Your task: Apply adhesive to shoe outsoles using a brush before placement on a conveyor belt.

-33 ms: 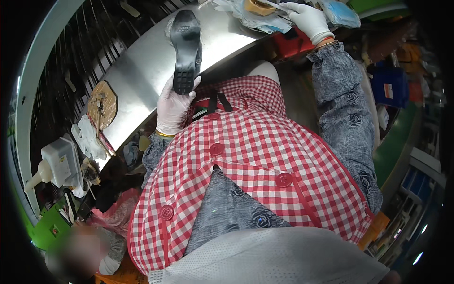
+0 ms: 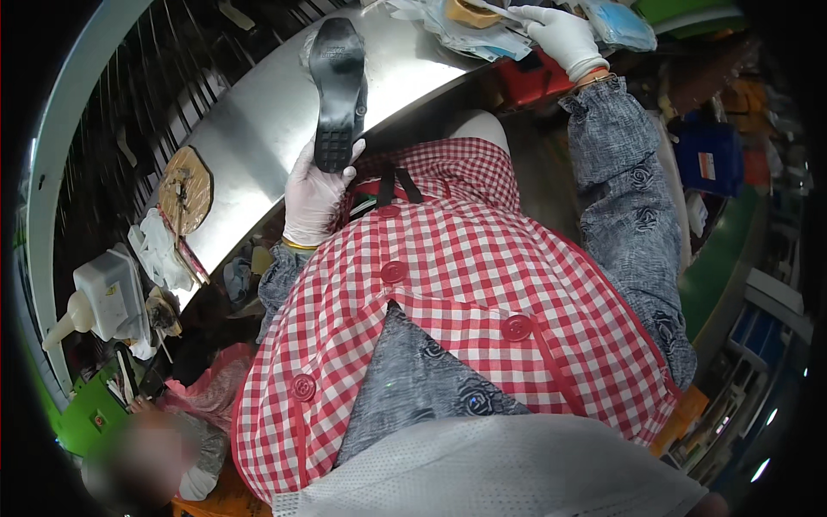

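Observation:
My left hand, in a thin white glove, grips a black shoe by its heel end. The shoe's sole faces up, with a grid tread on the heel, and its toe points away over the metal table. Clear plastic shows beside the toe. At the far right my right hand, also gloved, reaches to a pile of flat plastic packets. Its fingers are drawn together at a thin white piece near a roll of tan tape; what they hold is not clear.
A round tan board with small bits and a stick lies at the table's left. Crumpled white plastic and a white bottle sit nearer. A blue box stands right; another person is at lower left.

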Action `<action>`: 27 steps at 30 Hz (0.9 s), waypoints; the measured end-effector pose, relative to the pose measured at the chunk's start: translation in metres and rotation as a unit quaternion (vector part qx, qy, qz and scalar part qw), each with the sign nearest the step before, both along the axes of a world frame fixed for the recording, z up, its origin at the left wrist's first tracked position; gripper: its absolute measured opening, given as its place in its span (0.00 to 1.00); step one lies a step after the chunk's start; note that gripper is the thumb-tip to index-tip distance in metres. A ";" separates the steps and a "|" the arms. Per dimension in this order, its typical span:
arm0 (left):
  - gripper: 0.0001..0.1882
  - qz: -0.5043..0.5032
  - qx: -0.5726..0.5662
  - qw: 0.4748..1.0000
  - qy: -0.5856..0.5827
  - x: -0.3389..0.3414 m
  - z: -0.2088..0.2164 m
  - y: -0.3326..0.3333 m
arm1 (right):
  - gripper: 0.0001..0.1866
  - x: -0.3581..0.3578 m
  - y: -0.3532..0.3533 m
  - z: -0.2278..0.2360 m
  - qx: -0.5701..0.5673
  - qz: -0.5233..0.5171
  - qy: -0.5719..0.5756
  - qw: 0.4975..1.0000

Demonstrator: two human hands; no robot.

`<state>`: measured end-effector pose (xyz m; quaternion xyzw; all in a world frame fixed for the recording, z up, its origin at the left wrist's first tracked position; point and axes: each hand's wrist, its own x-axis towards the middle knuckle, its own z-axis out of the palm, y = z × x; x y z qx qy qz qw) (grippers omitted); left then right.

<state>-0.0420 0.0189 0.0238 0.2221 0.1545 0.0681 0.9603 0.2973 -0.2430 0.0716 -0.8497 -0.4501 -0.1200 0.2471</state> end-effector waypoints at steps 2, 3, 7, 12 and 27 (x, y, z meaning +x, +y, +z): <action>0.20 -0.002 -0.018 1.000 -0.012 0.000 0.001 -0.003 | 0.15 0.010 -0.002 -0.009 0.027 0.020 0.177 0.984; 0.20 0.003 -0.005 1.000 -0.010 0.000 0.001 -0.005 | 0.19 0.014 -0.003 -0.013 0.056 0.039 0.348 0.935; 0.20 0.030 0.013 0.999 0.005 -0.013 -0.002 -0.008 | 0.21 -0.043 0.018 -0.024 0.216 0.018 0.659 0.720; 0.22 0.011 -0.011 1.000 0.010 -0.011 -0.002 -0.010 | 0.21 -0.103 0.088 -0.019 0.168 0.158 0.637 0.736; 0.24 0.006 0.013 0.999 -0.031 0.005 -0.012 -0.002 | 0.27 -0.121 0.104 -0.067 0.059 0.167 0.060 0.982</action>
